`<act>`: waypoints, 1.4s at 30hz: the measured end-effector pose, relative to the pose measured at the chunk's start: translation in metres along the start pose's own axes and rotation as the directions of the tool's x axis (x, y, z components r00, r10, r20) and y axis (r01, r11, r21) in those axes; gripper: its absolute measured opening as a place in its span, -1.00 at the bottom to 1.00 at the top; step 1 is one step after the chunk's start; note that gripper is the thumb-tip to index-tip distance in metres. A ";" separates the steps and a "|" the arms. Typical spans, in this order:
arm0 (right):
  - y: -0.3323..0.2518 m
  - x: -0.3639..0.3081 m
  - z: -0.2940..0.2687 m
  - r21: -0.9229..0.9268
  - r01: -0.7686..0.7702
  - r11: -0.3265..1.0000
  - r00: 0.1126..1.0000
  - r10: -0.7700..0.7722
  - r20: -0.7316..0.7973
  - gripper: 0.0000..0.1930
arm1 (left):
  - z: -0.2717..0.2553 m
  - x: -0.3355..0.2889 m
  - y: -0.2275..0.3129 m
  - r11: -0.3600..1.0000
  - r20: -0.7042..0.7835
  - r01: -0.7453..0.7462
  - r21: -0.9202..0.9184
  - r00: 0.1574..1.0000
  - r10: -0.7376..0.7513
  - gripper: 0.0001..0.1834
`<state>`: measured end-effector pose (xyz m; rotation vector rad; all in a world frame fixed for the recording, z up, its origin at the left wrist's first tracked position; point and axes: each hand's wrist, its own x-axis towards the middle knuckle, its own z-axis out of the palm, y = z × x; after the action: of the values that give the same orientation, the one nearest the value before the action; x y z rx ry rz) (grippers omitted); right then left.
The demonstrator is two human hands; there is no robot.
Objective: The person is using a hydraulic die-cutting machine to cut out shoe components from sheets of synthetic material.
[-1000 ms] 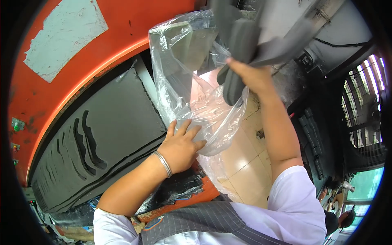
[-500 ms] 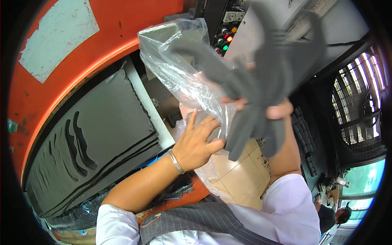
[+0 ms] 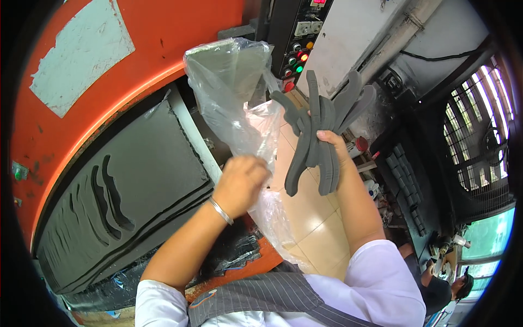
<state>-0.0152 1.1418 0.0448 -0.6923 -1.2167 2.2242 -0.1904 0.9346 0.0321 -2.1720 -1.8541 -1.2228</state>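
Note:
In my right hand (image 3: 333, 143) is a bundle of curved dark grey foam strips (image 3: 317, 136), gripped around the middle, their ends fanning out up and down. My left hand (image 3: 240, 182) has its fingers curled at the edge of a large clear plastic bag (image 3: 226, 106), and appears to pinch it; the fingertips are partly hidden and slightly blurred. The bag hangs from a block-shaped support and spreads down past the left hand. To the left lies a thick grey foam sheet (image 3: 155, 150) with curved slots cut through it.
An orange machine housing (image 3: 174, 27) arches over the foam sheet. Beyond the bag stands a control panel (image 3: 297, 57) with lit buttons. At right, rows of dark foam pieces (image 3: 404, 182) lie on a black surface beside a fan (image 3: 479, 136). Another person (image 3: 438, 289) sits farther right.
My right hand has lowered the foam strips away from the bag, now held steadier. My left hand has shifted left and its spread fingers have curled in at the bag's edge.

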 end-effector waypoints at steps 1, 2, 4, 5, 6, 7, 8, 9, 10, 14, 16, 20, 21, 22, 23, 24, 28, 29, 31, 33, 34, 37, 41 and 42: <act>0.004 0.000 0.003 0.007 -0.001 1.000 1.000 0.001 0.003 -0.23 | -0.006 0.007 -0.014 0.995 -0.061 0.011 0.100 0.998 -0.005 -0.74; 0.007 -0.001 0.005 0.048 0.021 0.999 1.000 -0.022 0.012 -0.23 | -0.011 0.015 -0.029 0.981 -0.112 0.035 0.189 0.994 -0.014 -0.78; 0.011 -0.006 0.006 0.096 0.043 0.994 0.999 -0.045 0.019 -0.23 | -0.027 0.029 -0.059 0.948 -0.156 0.102 0.300 0.986 -0.056 -0.76; 0.009 -0.012 0.007 0.117 0.054 0.992 0.998 -0.055 0.006 -0.22 | -0.034 0.033 -0.067 0.924 -0.157 0.222 0.311 0.971 -0.181 -0.75; 0.008 -0.017 0.004 0.137 0.071 0.988 0.997 -0.070 -0.010 -0.22 | -0.037 0.039 -0.074 0.899 -0.281 0.293 0.324 0.938 -0.204 -0.74; 0.008 -0.019 -0.003 0.143 0.078 0.987 0.997 -0.076 -0.017 -0.22 | -0.040 0.044 -0.078 0.872 -0.401 0.364 0.328 0.889 -0.221 -0.73; 0.008 -0.022 -0.014 0.142 0.097 0.985 0.994 -0.090 -0.055 -0.21 | -0.044 0.046 -0.082 0.875 -0.394 0.355 0.330 0.894 -0.214 -0.73; 0.008 -0.026 -0.026 0.137 0.116 0.984 0.990 -0.103 -0.096 -0.19 | -0.046 0.048 -0.083 0.861 -0.371 0.375 0.345 0.897 -0.241 -0.74; 0.008 -0.032 -0.034 0.169 0.129 0.977 0.988 -0.112 -0.111 -0.17 | -0.046 0.052 -0.085 0.846 -0.349 0.393 0.361 0.898 -0.268 -0.75; 0.018 -0.045 -0.051 0.216 0.157 0.964 0.982 -0.129 -0.139 -0.16 | -0.032 0.070 -0.093 0.822 0.067 -0.137 0.553 0.990 0.120 -0.78; 0.025 -0.051 -0.049 0.236 0.148 0.961 0.984 -0.118 -0.135 -0.16 | -0.025 0.080 -0.105 0.785 0.135 -0.151 0.601 0.987 0.087 -0.72; 0.041 -0.062 -0.050 0.274 0.135 0.952 0.986 -0.103 -0.129 -0.16 | -0.024 0.109 -0.096 0.633 0.394 0.097 0.768 0.709 -0.586 -0.52; 0.044 -0.067 -0.050 0.288 0.135 0.948 0.986 -0.101 -0.132 -0.16 | -0.027 0.116 -0.089 0.507 0.425 0.146 0.850 0.380 -0.822 -0.51; 0.044 -0.073 -0.050 0.278 0.119 0.953 0.986 -0.081 -0.145 -0.15 | -0.026 0.112 -0.093 0.501 0.424 0.134 0.855 0.373 -0.825 -0.51; 0.046 -0.078 -0.050 0.268 0.100 0.958 0.986 -0.059 -0.157 -0.15 | -0.027 0.102 -0.100 0.522 0.471 0.061 0.851 0.351 -0.809 -0.53; 0.046 -0.082 -0.055 0.263 0.103 0.959 0.980 -0.052 -0.193 -0.14 | -0.030 0.094 -0.104 0.544 0.517 -0.013 0.839 0.329 -0.790 -0.56; 0.050 -0.095 -0.076 0.260 0.099 0.961 0.974 -0.041 -0.222 -0.14 | -0.050 0.064 -0.102 0.687 0.589 0.015 0.726 0.503 -0.633 -0.66; 0.053 -0.097 -0.080 0.274 0.101 0.956 0.973 -0.037 -0.229 -0.14 | -0.056 0.060 -0.102 0.766 0.569 0.138 0.627 0.590 -0.572 -0.69; 0.057 -0.100 -0.085 0.301 0.093 0.949 0.973 -0.021 -0.231 -0.16 | -0.058 0.055 -0.095 0.829 0.536 0.240 0.505 0.666 -0.519 -0.73; 0.059 -0.101 -0.080 0.326 0.085 0.942 0.970 -0.003 -0.244 -0.17 | -0.055 0.054 -0.086 0.826 0.313 0.137 0.546 0.882 -0.353 -0.64; 0.061 -0.102 -0.079 0.337 0.077 0.938 0.966 0.013 -0.257 -0.17 | -0.048 0.059 -0.076 0.831 0.327 0.128 0.541 0.878 -0.349 -0.64; 0.069 -0.098 -0.070 0.376 0.063 0.924 0.969 0.033 -0.245 -0.17 | -0.011 0.074 -0.049 0.732 0.335 0.081 0.676 0.851 -0.403 -0.51; 0.066 -0.095 -0.052 0.398 0.045 0.916 0.984 0.027 -0.173 -0.19 | 0.039 0.075 -0.071 0.538 0.370 0.337 0.772 0.451 -0.812 -0.56; 0.065 -0.094 -0.051 0.388 0.057 0.920 0.985 0.012 -0.173 -0.18 | 0.050 0.074 -0.081 0.537 0.289 0.348 0.768 0.560 -0.777 -0.58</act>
<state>0.0752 1.0810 -0.0169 -0.6832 -0.6609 2.2398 -0.2341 1.0433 0.0033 -1.6029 -2.8614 0.3167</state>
